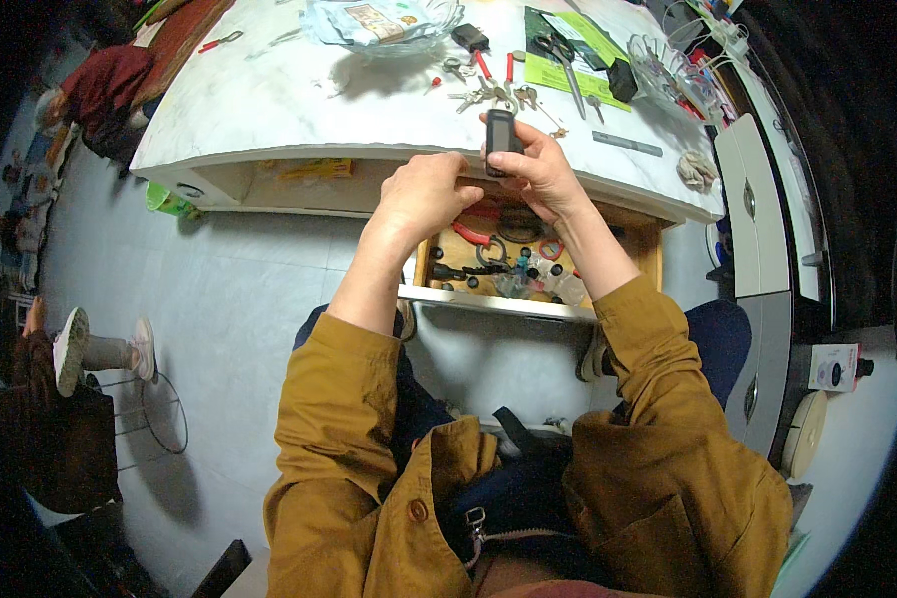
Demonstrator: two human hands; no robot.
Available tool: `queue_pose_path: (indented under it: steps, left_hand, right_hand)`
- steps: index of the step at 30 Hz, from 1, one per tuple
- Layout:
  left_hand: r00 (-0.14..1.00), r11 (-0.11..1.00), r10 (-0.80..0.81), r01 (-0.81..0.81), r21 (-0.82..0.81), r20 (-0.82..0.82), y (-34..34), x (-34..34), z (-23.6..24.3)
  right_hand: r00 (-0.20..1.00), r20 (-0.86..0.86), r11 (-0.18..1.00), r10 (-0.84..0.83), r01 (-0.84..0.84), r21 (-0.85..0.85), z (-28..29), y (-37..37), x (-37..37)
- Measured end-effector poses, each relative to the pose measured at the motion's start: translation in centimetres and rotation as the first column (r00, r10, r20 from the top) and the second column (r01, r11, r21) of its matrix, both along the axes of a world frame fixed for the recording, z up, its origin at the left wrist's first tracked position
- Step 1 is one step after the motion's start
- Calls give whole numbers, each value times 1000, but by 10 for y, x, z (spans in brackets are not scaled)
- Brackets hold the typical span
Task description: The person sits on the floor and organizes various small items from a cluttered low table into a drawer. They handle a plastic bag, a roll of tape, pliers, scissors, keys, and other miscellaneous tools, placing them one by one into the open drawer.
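My right hand (pixel 540 171) grips a small black rectangular device (pixel 503 140) with a grey panel on its face. It is held upright over the table's front edge, my thumb across its lower part. Just left of it is my left hand (pixel 421 194), fingers loosely bent, with a gap between thumb and forefinger and nothing seen in it. On the table beyond the device lie several keys (pixel 483 94) and a red-handled tool (pixel 509 72). Below my hands a wooden drawer (pixel 498 303) is pulled out, holding red-handled pliers (pixel 480 239), a red ring-shaped item (pixel 551 248) and small bottles.
On the white marbled table (pixel 269 105) are large scissors (pixel 565 70), a green-and-black packet (pixel 578 50), a bowl with a bag (pixel 379 22), a grey bar (pixel 627 144) and a crumpled cloth (pixel 697 171). Cabinets (pixel 757 209) stand right. Another person (pixel 105 95) is at far left.
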State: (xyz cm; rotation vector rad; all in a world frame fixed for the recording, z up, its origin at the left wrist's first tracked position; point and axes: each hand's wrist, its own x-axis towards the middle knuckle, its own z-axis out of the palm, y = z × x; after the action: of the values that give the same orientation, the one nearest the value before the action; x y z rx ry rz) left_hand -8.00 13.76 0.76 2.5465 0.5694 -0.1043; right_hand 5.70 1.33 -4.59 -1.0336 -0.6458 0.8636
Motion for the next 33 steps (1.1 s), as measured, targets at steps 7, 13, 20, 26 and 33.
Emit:
queue_pose_path:
  steps: [7,13,20,26,33]
  left_hand:
    - [945,918,-23,149,-367,327,-2,8,-10]
    - [970,946,-77,144,-291,230,-12,11,-16]
    - [989,989,-134,138,56,-60,-26,6,-8]
    - [986,985,-135,144,97,-97,-24,4,-9]
    - [983,983,-145,157,101,-114,-27,9,-10]
  right_hand:
    - [987,151,991,-62,79,-111,-7,-12,-11]
    - [986,65,970,-151,161,-180,-28,-7,-18]
    - [941,-333,962,-60,-34,-270,-94,-26,-15]
    - [854,473,760,216,157,-631,-203,-57,-17]
    - [412,798,714,440,379,-589,-151,-44,-21]
